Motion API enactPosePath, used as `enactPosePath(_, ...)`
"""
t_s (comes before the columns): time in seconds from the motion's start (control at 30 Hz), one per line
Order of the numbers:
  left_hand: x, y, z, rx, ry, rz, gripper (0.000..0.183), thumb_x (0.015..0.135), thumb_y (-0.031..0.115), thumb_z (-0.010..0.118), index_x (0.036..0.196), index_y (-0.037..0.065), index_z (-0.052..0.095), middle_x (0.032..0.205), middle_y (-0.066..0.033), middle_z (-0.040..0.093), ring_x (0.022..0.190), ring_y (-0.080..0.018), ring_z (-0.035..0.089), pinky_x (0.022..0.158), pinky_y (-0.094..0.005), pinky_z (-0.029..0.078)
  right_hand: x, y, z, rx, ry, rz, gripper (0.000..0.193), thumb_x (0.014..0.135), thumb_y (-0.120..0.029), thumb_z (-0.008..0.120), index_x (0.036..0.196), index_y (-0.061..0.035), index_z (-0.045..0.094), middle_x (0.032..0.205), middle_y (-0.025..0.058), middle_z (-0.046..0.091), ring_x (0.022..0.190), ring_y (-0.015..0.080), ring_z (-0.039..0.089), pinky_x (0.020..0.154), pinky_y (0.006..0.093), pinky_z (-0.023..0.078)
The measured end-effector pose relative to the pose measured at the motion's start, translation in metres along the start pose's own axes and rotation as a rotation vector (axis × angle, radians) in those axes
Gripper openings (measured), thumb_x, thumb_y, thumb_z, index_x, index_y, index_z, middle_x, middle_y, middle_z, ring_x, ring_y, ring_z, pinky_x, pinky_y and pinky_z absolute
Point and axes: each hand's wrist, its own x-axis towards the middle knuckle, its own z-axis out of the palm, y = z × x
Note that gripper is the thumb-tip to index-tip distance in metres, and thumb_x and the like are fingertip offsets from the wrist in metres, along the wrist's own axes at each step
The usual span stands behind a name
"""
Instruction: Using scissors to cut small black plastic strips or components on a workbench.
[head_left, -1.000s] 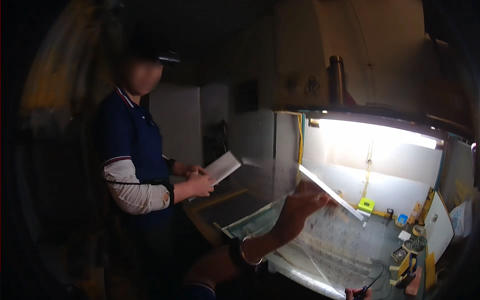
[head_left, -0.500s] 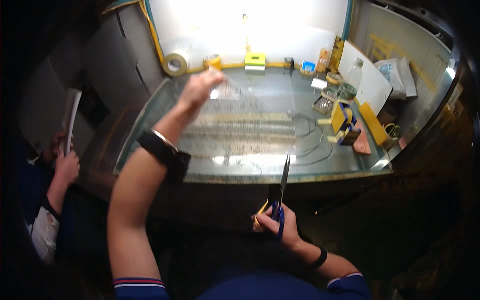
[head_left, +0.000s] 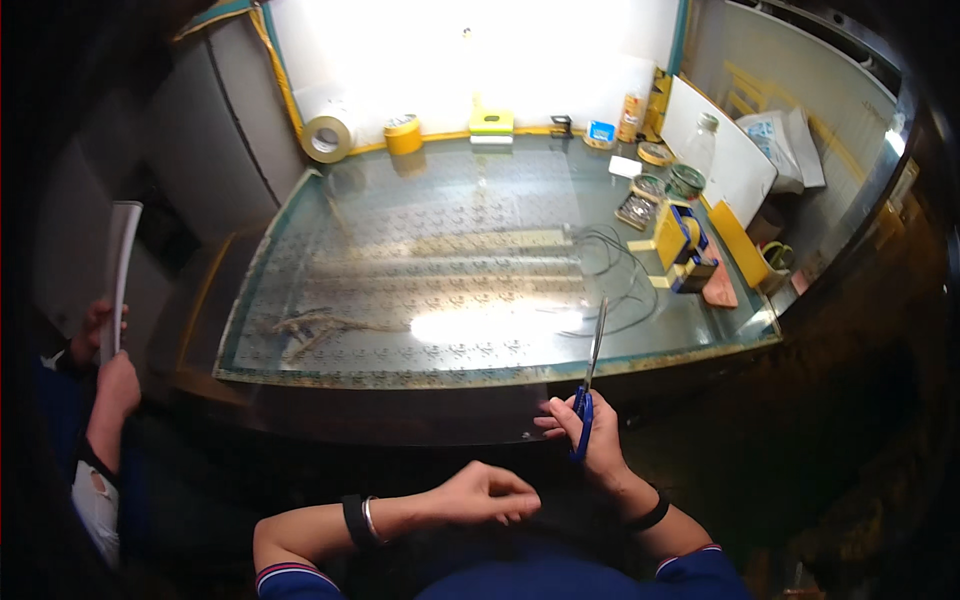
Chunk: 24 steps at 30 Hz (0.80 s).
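My right hand [head_left: 600,440] is closed round scissors [head_left: 590,375] with blue handles. Their narrow blades look closed and point away from me, over the front edge of the glass-topped table [head_left: 700,335]. Closer to my body, my left hand [head_left: 490,495] hangs below the table edge with its fingers curled in; whatever it may hold is hidden. A large clear sheet with rows of small dark printed marks [head_left: 450,290] lies across the glass. A see-through part of it seems to overhang the front edge, reaching close to my right fingertips.
Along the back stand a white tape roll [head_left: 326,139], yellow tape [head_left: 403,134] and a yellow-green box [head_left: 491,125]. A tape dispenser [head_left: 685,250], jars [head_left: 686,181] and thin dark cord [head_left: 625,270] occupy the right. At left, another person's hands [head_left: 115,385] hold a white sheet [head_left: 120,270].
My left hand has come back from the far part of the table to near my body. The yellow strip by my right fingers is no longer visible there. The scissors stay in my right hand.
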Motion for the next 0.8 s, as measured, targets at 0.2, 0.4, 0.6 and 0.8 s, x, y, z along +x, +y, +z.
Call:
enactPosePath(0.2,0.046,-0.006,-0.002,-0.507,0.423,0.330,0.023,0.084,0.018,0.057,0.093,-0.004,0.059,0.074,-0.0098,0.060,0.058,-0.0114,0.057,0.046,-0.0203,0.046,-0.048,-0.006,-0.046,-0.015,-0.226,0.200,0.033,0.092,-0.031,0.042,0.093,0.0021,0.046,0.085,0.0165,0.060,0.069,0.0165,0.060,0.057,0.0229,0.047)
enactPosePath(0.4,0.075,0.007,0.002,-0.640,0.508,0.452,0.021,0.083,0.015,0.059,0.093,-0.004,0.059,0.075,-0.0089,0.061,0.061,-0.0120,0.057,0.052,-0.0216,0.047,-0.080,-0.010,-0.049,0.120,-0.540,0.495,0.041,0.093,-0.035,0.034,0.099,0.0023,0.048,0.085,0.0106,0.057,0.078,0.0167,0.058,0.067,0.0249,0.047)
enactPosePath(0.6,0.080,0.008,0.003,-0.591,0.505,0.486,0.023,0.082,0.013,0.061,0.098,-0.003,0.059,0.078,-0.0079,0.060,0.063,-0.0111,0.056,0.053,-0.0213,0.046,-0.076,-0.012,-0.047,0.319,-0.503,0.617,0.046,0.093,-0.040,0.029,0.096,0.0008,0.050,0.079,0.0078,0.054,0.075,0.0170,0.057,0.068,0.0264,0.047)
enactPosePath(0.8,0.082,0.005,0.002,-0.563,0.506,0.475,0.024,0.081,0.014,0.061,0.097,-0.004,0.060,0.077,-0.0084,0.060,0.060,-0.0105,0.055,0.050,-0.0213,0.045,-0.072,-0.013,-0.045,0.484,-0.527,0.634,0.051,0.092,-0.044,0.027,0.094,0.0011,0.051,0.077,0.0080,0.053,0.075,0.0172,0.056,0.066,0.0267,0.047)
